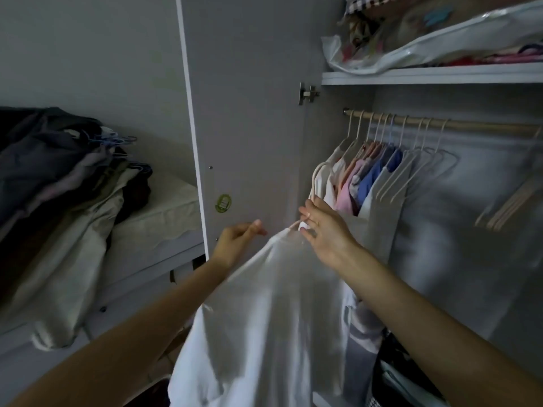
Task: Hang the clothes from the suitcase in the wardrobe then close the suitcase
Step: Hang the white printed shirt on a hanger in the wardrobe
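Observation:
A white shirt (273, 312) hangs on a white hanger (296, 224) in front of the open wardrobe. My right hand (326, 233) pinches the hanger's hook just above the collar. My left hand (238, 240) is at the shirt's left shoulder, fingers curled against the fabric edge. Up and to the right runs the wooden rail (470, 126), carrying several hung garments (367, 177) in white, pink, blue and grey. The suitcase is out of view.
The wardrobe door (249, 113) stands open just left of my hands. A shelf (426, 76) above the rail holds plastic-wrapped bedding. Empty hangers (505, 205) hang at the rail's right. A pile of clothes with hangers (67, 177) lies on a bed at left.

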